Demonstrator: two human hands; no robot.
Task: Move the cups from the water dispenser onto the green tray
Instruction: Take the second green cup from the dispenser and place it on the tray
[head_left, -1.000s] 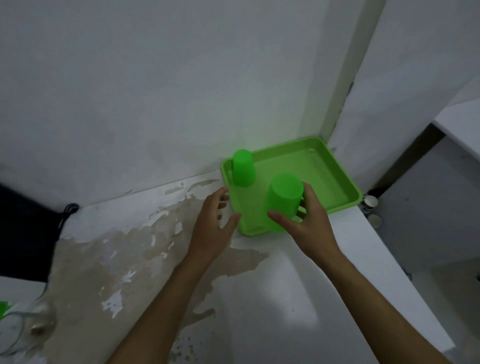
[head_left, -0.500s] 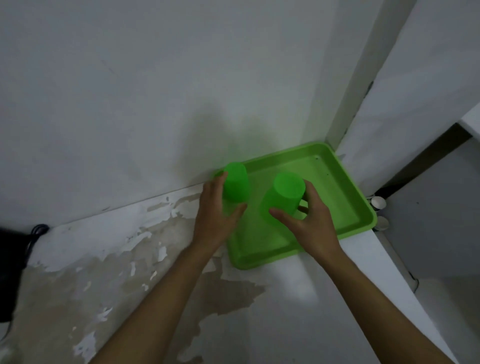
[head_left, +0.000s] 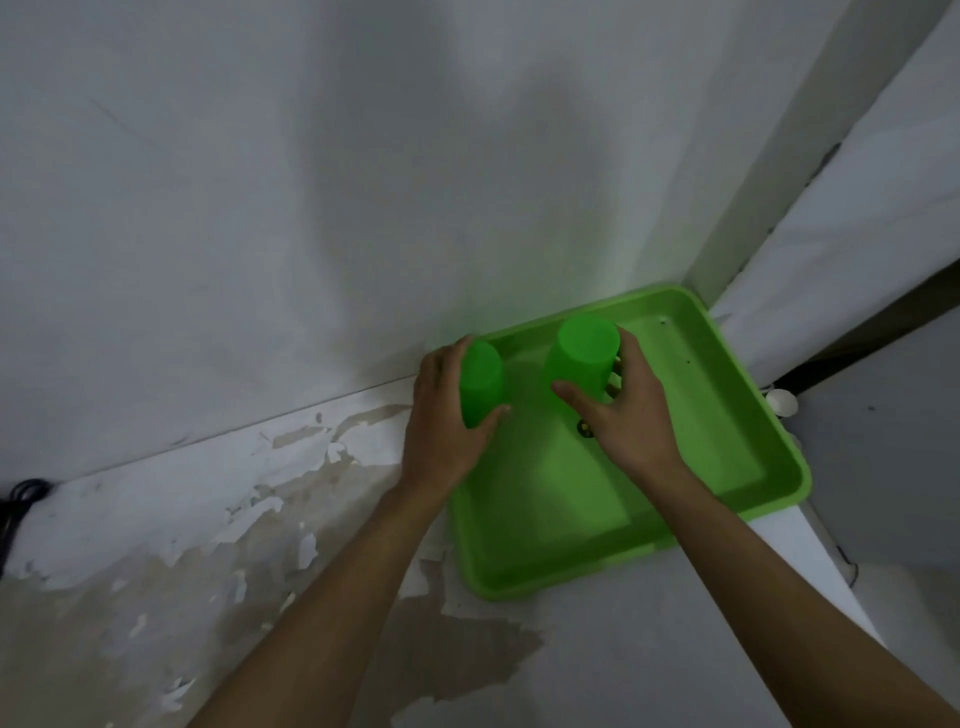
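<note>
A green tray (head_left: 743, 431) lies on the white counter in the wall corner. Two green cups stand upside down at the tray's back left. My left hand (head_left: 441, 421) wraps around the smaller cup (head_left: 480, 382) at the tray's left rim. The larger cup (head_left: 582, 358), which has a handle, is gripped by my right hand (head_left: 623, 410) over the tray's floor. Whether either cup's rim touches the tray is hidden by my fingers.
The counter (head_left: 597, 675) has peeling, stained paint on its left part. A wall rises right behind the tray. A dark cable (head_left: 26, 491) lies at the far left. The counter's right edge drops off beside the tray, with a small white round object (head_left: 782, 401) below.
My left hand has reached forward and closed around the smaller cup. My right hand has carried the larger cup farther back over the tray. The view has moved closer.
</note>
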